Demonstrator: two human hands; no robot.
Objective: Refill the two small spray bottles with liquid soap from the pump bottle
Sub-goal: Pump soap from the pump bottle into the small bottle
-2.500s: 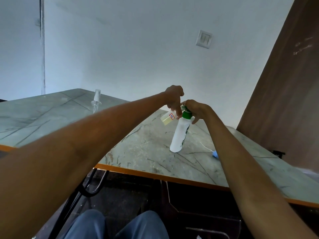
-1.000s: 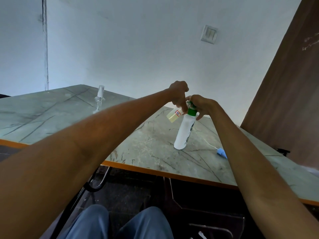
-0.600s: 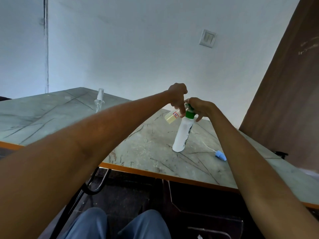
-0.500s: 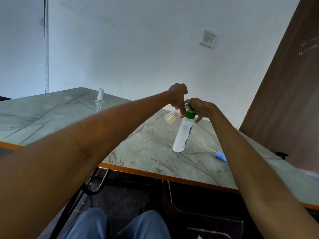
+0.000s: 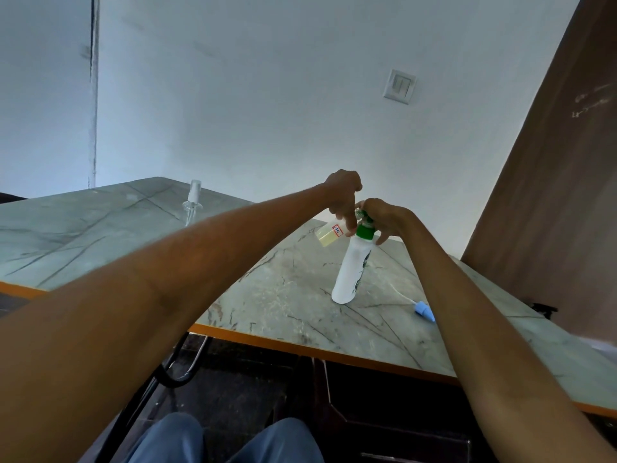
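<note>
Our left hand [image 5: 344, 195] pinches the small spray bottle [image 5: 329, 235], tilted at the pump bottle [image 5: 350, 269] spout. Right hand [image 5: 380, 218] curls over the green pump head; bottle stands on table [image 5: 283, 295].

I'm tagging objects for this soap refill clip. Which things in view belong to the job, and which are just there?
In the job:
pump bottle, under the right hand
small bottle, held by the left hand
clear spray bottle
blue sprayer top

Just there:
wall switch
table
</note>
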